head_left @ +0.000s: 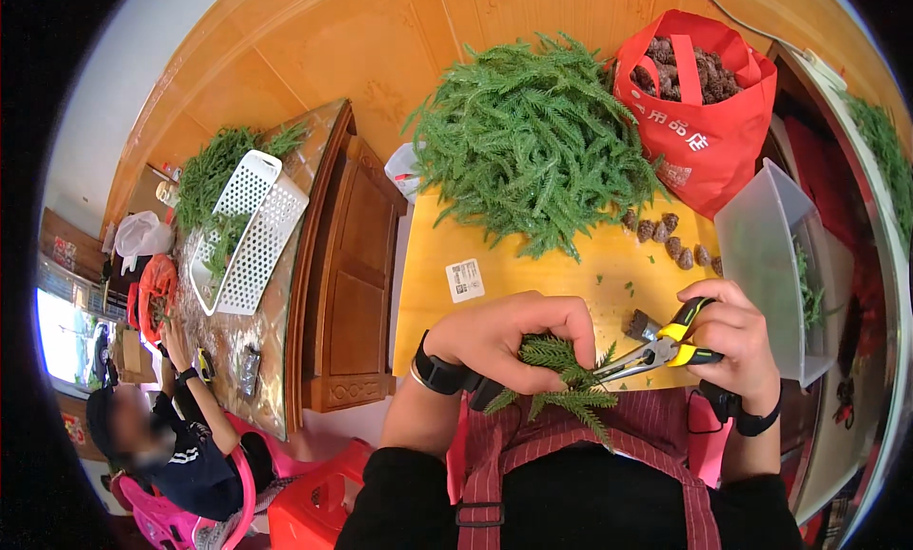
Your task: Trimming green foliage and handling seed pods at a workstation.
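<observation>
My left hand (499, 336) pinches an artificial pine sprig (575, 398) with green needles, held above the near edge of the yellow table (433, 336). In my right hand (737, 341) is a pair of needle-nose pliers (654, 356) with yellow and black handles. The pliers' tips point left and reach the sprig close to my left fingers; whether they grip a stem is too small to tell. A small dark bundle (643, 325) lies on the table just behind the pliers. Several pine cones (673, 247) sit in a row farther back.
A large heap of green sprigs (533, 141) covers the table's far side. Beside it stands a red bag (709, 146) of pine cones. At right is a translucent bin (770, 274). On the left, a person (204, 455) works at another table with a white basket (271, 241).
</observation>
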The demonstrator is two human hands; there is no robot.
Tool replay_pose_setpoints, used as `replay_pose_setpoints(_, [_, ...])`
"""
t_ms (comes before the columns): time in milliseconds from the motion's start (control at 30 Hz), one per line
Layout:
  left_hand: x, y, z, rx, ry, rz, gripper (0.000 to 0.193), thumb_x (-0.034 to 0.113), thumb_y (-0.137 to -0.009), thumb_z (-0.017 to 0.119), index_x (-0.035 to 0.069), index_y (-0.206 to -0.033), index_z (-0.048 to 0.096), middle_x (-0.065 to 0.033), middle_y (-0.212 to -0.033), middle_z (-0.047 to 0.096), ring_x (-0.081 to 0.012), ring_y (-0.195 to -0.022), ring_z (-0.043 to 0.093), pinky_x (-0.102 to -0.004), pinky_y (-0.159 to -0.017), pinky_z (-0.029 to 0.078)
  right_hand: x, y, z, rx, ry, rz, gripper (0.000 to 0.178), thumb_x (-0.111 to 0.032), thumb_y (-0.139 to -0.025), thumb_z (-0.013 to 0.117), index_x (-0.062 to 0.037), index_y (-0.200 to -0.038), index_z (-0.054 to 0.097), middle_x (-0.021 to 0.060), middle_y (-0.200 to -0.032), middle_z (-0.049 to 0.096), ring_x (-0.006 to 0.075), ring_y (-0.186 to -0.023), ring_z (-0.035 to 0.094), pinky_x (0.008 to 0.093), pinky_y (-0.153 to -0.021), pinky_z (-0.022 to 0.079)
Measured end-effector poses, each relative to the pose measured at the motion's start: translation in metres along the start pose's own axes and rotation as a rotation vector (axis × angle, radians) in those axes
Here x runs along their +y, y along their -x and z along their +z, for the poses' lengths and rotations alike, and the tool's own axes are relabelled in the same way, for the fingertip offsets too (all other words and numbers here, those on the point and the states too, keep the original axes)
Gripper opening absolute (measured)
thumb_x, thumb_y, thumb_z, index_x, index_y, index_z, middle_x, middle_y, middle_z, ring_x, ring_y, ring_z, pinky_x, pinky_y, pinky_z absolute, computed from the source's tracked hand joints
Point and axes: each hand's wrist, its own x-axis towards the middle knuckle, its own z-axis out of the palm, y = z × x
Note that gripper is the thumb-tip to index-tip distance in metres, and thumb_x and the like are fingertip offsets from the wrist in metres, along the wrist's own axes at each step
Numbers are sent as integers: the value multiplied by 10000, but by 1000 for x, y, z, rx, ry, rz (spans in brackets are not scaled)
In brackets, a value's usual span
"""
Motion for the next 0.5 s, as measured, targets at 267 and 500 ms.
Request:
replay_pose_setpoints(267, [1, -2, -4, -43, 48, -38, 254, 15, -714, 641, -6, -940, 526, -129, -913, 591, -226, -848, 572, -317, -758, 447, 0, -1, 0, 10, 21, -23, 227, -66, -580, 717, -42, -593, 491, 59, -629, 522, 299, -821, 588, 360, -664, 459])
replay_pose_setpoints(500, [8, -1, -1, 108, -95, -77, 278, -28, -684, 636, 6, -940, 536, -111, -931, 594, -184, -875, 579, -281, -768, 450, 2, 1, 3, 35, 14, 24, 232, -53, -560, 714, -29, -598, 487, 66, -610, 507, 298, -762, 579, 345, -636, 462])
